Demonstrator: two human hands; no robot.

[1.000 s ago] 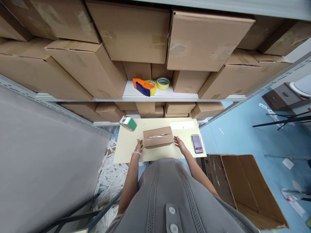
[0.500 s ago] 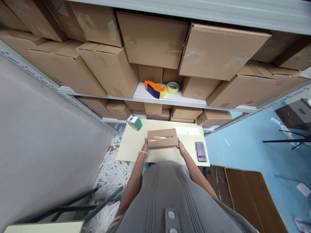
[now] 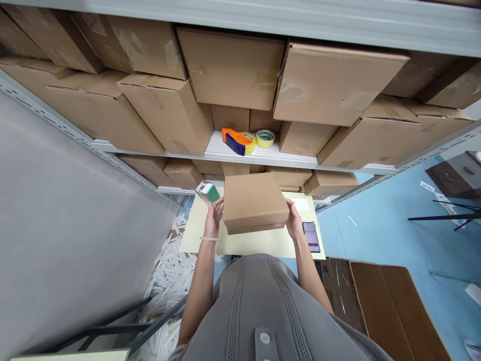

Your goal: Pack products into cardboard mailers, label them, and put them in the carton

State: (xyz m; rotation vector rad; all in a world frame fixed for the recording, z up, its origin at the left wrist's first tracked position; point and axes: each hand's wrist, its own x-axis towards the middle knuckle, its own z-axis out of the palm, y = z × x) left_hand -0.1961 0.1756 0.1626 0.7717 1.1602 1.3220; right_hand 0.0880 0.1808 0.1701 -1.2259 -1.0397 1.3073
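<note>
The left hand (image 3: 215, 213) is set against the left side of a closed cardboard box (image 3: 255, 198) in the middle of the frame, its fingers reaching along that side, a pale band (image 3: 209, 238) at the wrist. The right hand (image 3: 293, 218) meets the opposite side, fingers partly hidden by the cardboard. The box is thus pinched between the two hands, a grip that seems chosen because it is too wide for one and pressure from both ends keeps it balanced. It looks lifted above the cream table (image 3: 195, 235), broad face up and tipped somewhat towards the wearer; its underside is hidden. Just beside the left fingers stands a small green-and-white box (image 3: 209, 192); whether they touch is unclear. Right of the right hand, a phone (image 3: 311, 236) lies near the table's edge, probably put there to leave the middle for handling, with a white sheet (image 3: 301, 204) above it. Higher, at frame centre, an orange-and-blue tape dispenser (image 3: 236, 140) and a yellow tape roll (image 3: 265, 139) sit at the front of a shelf (image 3: 270, 156), presumably for easy reach, below large stacked cartons (image 3: 231, 70).
</note>
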